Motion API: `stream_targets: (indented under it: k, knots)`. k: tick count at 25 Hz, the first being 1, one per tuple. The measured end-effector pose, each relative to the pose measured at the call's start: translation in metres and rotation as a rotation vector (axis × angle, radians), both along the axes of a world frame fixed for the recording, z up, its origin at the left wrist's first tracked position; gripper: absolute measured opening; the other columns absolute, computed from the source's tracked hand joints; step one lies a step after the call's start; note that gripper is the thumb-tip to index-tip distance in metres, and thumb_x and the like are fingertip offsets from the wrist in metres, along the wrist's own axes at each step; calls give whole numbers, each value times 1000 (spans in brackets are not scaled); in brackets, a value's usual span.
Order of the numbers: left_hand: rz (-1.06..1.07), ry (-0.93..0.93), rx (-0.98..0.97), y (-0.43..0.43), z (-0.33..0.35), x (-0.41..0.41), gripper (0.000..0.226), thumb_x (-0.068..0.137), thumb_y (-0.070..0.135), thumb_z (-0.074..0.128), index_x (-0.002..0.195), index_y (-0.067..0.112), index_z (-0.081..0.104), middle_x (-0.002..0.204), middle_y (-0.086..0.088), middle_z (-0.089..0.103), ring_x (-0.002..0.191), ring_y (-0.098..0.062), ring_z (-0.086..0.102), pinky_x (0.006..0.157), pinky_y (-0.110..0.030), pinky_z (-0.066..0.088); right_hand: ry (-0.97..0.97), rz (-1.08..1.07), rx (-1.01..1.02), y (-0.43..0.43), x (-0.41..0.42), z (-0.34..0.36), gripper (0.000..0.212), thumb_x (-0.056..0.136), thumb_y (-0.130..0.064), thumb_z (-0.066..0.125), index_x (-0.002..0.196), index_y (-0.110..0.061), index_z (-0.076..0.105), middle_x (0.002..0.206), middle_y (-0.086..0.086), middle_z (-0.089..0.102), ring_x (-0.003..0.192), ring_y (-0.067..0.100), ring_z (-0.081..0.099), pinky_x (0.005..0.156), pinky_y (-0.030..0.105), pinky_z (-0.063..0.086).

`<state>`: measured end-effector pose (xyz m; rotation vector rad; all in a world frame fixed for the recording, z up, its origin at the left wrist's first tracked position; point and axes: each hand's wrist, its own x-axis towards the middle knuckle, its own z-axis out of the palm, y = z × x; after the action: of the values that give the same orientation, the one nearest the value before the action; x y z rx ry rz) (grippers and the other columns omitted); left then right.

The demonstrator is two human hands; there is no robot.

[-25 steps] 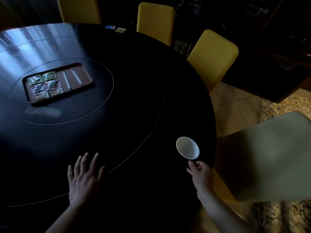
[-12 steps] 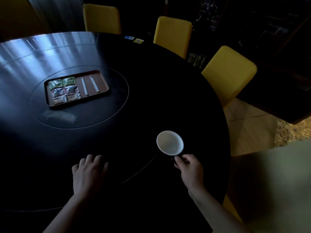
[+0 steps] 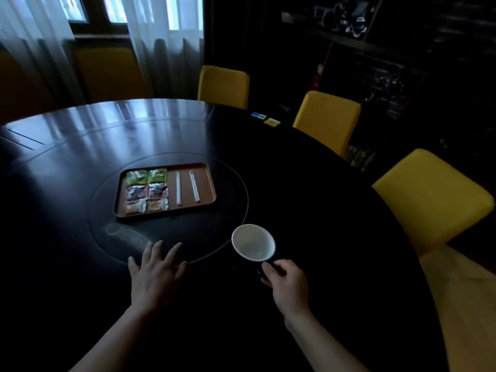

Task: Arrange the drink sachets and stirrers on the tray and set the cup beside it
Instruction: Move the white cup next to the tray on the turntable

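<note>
The right hand is curled round the dark handle of a white-lined round cup. The left hand lies flat on the dark round worktop, fingers spread, holding nothing. The cup is at 4 o'clock of the brown rectangular tray, near but apart. Six foil drink sachets fill the tray's 9 o'clock half, and two white wrapped stirrers lie in its 3 o'clock half.

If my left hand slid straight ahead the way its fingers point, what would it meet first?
Likely the tray, at its near rim; the left hand lies flat, pointing at it, only dark tabletop between.
</note>
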<state>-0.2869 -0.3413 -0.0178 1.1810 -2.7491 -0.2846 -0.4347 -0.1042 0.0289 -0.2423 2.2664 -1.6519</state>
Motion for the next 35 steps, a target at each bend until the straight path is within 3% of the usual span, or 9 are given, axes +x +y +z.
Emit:
stream_targets:
  k: [6, 11, 16, 20, 22, 25, 27, 33, 35]
  knots:
    - [47, -108, 16, -42, -33, -26, 65, 88, 72, 16, 148, 50, 5, 163, -2, 5, 148, -26, -7, 111, -63, -2, 38, 35, 3, -101, -83, -16, 15, 86, -19, 71, 81, -6, 65, 90, 16, 69, 71, 19, 73, 72, 43, 63]
    - [53, -149, -37, -48, -49, -25, 65, 85, 74, 20, 140, 45, 38, 147, -4, 47, 138, -29, 32, 104, -63, 17, 93, 14, 56, -155, -138, -37, 20, 84, -29, 71, 73, -14, 64, 86, 9, 70, 74, 21, 72, 74, 47, 61]
    - [54, -117, -18, -48, -52, -26, 67, 85, 74, 15, 135, 42, 46, 142, -7, 53, 134, -30, 36, 103, -63, 18, 124, 41, 80, -184, -162, -52, 21, 84, -36, 68, 73, -19, 62, 91, 12, 70, 76, 21, 72, 74, 46, 61]
    - [66, -102, 21, -50, -51, -29, 68, 83, 75, 15, 132, 43, 50, 139, -7, 55, 132, -29, 37, 102, -62, 19, 208, 88, 108, -199, -179, -78, 40, 64, -73, 56, 75, -34, 59, 81, 3, 69, 77, 22, 70, 75, 50, 59]
    - [66, -100, 32, -49, -51, -29, 68, 83, 76, 15, 131, 44, 50, 139, -6, 55, 132, -28, 38, 101, -63, 20, 220, 100, 138, -200, -178, -82, 58, 61, -84, 55, 78, -28, 61, 82, 2, 70, 78, 23, 70, 76, 49, 58]
    - [67, -104, 51, -51, -51, -29, 69, 82, 77, 14, 132, 45, 49, 139, -6, 54, 132, -29, 38, 98, -66, 25, 227, 96, 96, -195, -169, -72, 39, 80, -52, 66, 94, -16, 69, 82, 4, 74, 80, 24, 72, 79, 51, 58]
    - [70, -104, 53, -51, -50, -30, 69, 82, 77, 13, 131, 44, 50, 139, -7, 55, 132, -29, 38, 98, -67, 26, 282, 92, 125, -197, -168, -68, 23, 86, -35, 67, 92, -14, 72, 77, 3, 74, 75, 23, 72, 77, 48, 59]
    - [65, -85, 28, -50, -51, -28, 69, 83, 76, 15, 132, 43, 50, 140, -7, 54, 133, -29, 37, 100, -66, 25, 337, 67, 162, -225, -169, -64, 22, 87, -36, 66, 85, -15, 71, 75, 3, 74, 73, 22, 71, 72, 45, 59]
    - [57, -80, 11, -49, -51, -29, 63, 82, 74, 25, 132, 44, 50, 140, -7, 54, 132, -29, 38, 100, -65, 24, 349, 70, 174, -232, -173, -65, 24, 88, -37, 65, 86, -14, 71, 75, 4, 74, 73, 22, 71, 72, 44, 59]
